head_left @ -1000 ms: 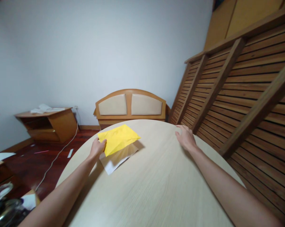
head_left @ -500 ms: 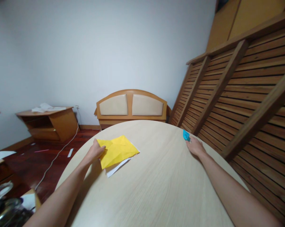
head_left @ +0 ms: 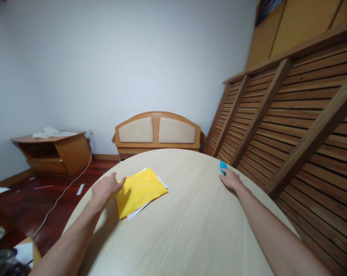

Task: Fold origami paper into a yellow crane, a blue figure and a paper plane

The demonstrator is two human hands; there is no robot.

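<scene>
My left hand (head_left: 108, 188) hovers at the left edge of a sheet of yellow paper (head_left: 143, 193), its thumb and fingers spread apart. The yellow sheet lies creased on the pale table, over a white sheet (head_left: 137, 213) whose edges stick out beneath it. Over at the table's far right edge, my right hand (head_left: 230, 179) rests beside a small blue piece (head_left: 223, 166), perhaps folded paper. Its thumb and forefinger are parted around the near end of the blue piece and seem to touch it.
The round wooden table (head_left: 187, 230) fills the foreground. A slatted wooden frame (head_left: 265, 126) leans close along the right. Behind stands a padded headboard (head_left: 157, 130). A low cabinet (head_left: 55, 153) with papers on top is at left, with a white cable (head_left: 66, 188) on the floor.
My left hand has let go of the yellow paper and moved back slightly, and the paper now lies flatter. My right hand's fingers have loosened around the blue piece, which sits lower.
</scene>
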